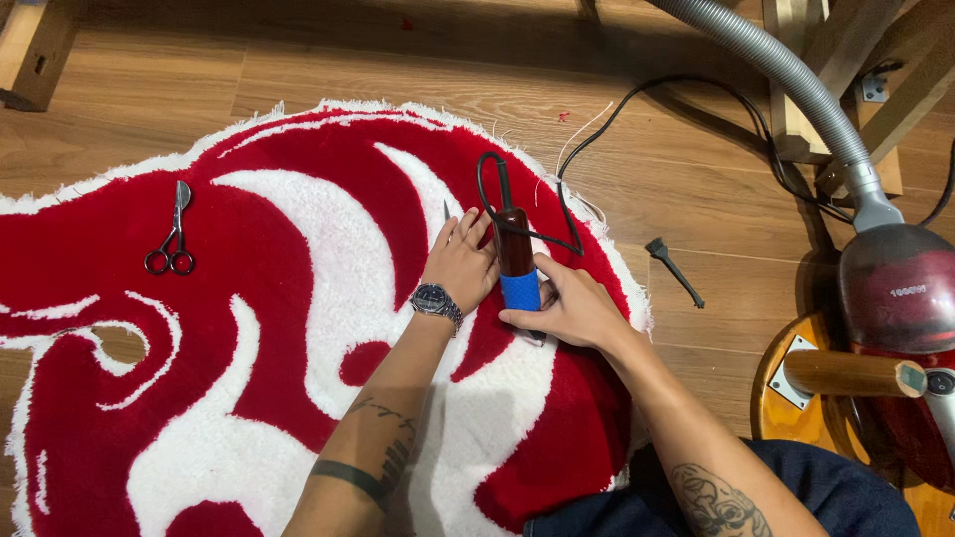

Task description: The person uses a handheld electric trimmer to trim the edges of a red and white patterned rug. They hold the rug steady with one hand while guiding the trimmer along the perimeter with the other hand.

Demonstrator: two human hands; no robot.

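A red and white tufted rug [269, 328] lies on the wooden floor. My right hand [569, 306] grips a corded electric trimmer [516, 261] with a dark red body and a blue grip, pressed onto the rug near its right edge. My left hand [460, 263], with a wristwatch [436, 299], rests flat on the pile just left of the trimmer and holds a thin metal tool whose tip [447, 210] shows above the fingers. The trimmer's black cord [637, 104] loops away across the floor.
Small scissors [174, 237] lie on the rug at the left. A red vacuum cleaner [895, 288] with a grey hose [786, 75] stands at the right, beside a round wooden stool [786, 408]. A small black tool [674, 268] lies on the floor. Wooden frame legs [30, 55] stand at the back.
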